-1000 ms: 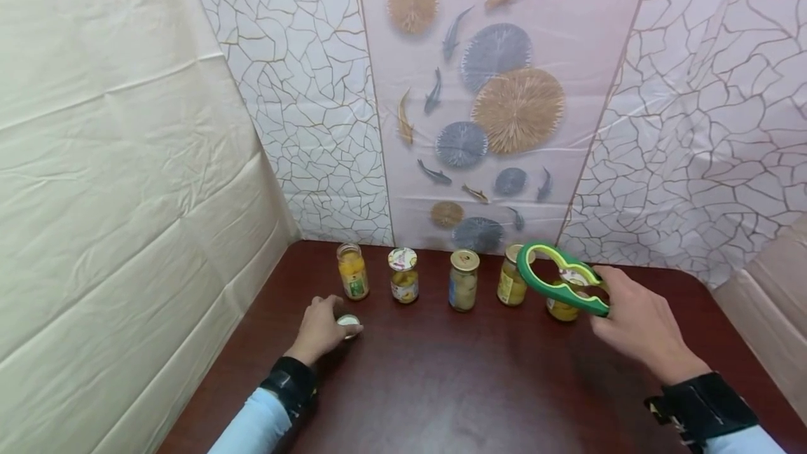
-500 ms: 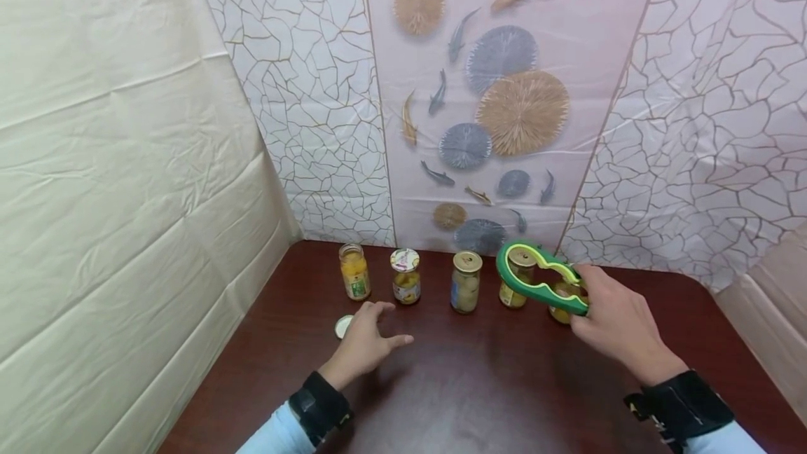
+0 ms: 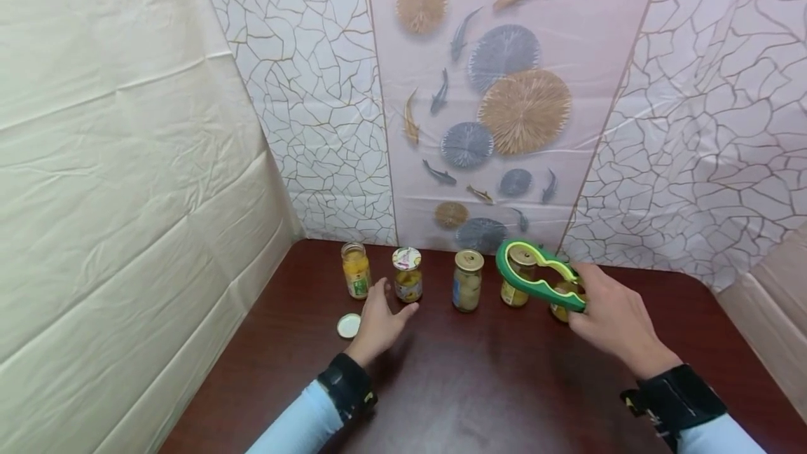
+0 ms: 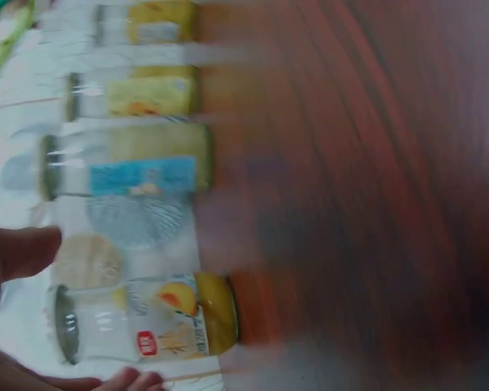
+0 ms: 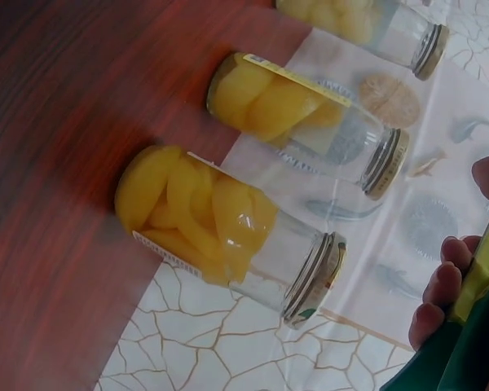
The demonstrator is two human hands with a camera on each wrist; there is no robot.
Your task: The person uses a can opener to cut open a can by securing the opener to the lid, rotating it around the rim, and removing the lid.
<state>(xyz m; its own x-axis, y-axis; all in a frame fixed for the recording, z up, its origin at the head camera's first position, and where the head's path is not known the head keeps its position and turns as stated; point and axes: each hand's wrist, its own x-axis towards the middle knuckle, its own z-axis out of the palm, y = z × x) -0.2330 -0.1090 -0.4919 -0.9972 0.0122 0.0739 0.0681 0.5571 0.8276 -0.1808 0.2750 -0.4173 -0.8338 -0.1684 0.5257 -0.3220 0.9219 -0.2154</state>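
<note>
My left hand (image 3: 378, 322) reaches toward a jar of fruit with a patterned lid (image 3: 408, 279), thumb and fingers spread; in the left wrist view that jar (image 4: 159, 319) lies between thumb and fingers, with none closed round it. A loose lid (image 3: 349, 326), white side up, lies left of this hand. Behind the lid stands an uncovered jar of yellow fruit (image 3: 356, 273). My right hand (image 3: 614, 317) grips a green jar opener (image 3: 541, 291) by its handle end, held up in front of the two rightmost jars. Its fingers (image 5: 440, 285) curl round the opener in the right wrist view.
To the right along the row stand a gold-lidded jar of pale contents (image 3: 467, 289), a jar of yellow fruit (image 3: 513, 296) and another jar of yellow fruit (image 5: 196, 216). All are upright on the dark red table (image 3: 479, 384), near the patterned back wall (image 3: 315, 160).
My left hand has let go of the loose lid, moved right with its fingers opening, then forward to the patterned-lid jar. The right hand has shifted slightly left with the opener.
</note>
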